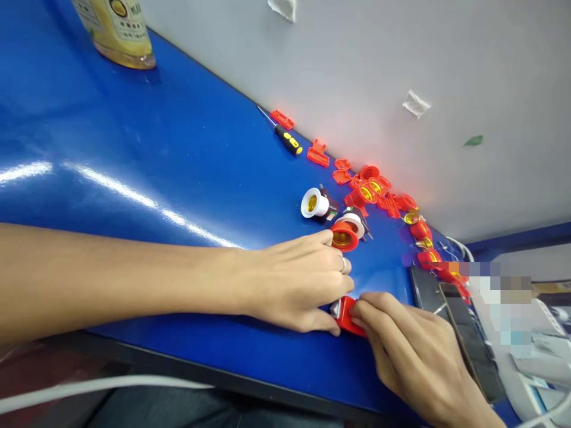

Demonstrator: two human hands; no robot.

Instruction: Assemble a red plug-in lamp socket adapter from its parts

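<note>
My right hand [413, 348] is closed on a red plastic block [350, 316] with a pale grey end, low over the blue table. My left hand [303, 282], with a ring on one finger, reaches in from the left. Its thumb and forefinger are apart, close to the block's grey end. A red lamp socket [344, 238] with a brass thread lies against the far side of my left hand, partly hidden. Just beyond are a white lamp socket [314, 204] with a dark plug body and another white-rimmed socket [352, 224].
Red sockets [366, 193] and red plastic shells [317, 156] line the wall. A black-and-yellow screwdriver [288, 139] lies nearby. At the far left stands a bottle [122, 35]. A dark phone-like slab [468, 339] is beside my right hand. The blue table's front edge [250, 383] runs below.
</note>
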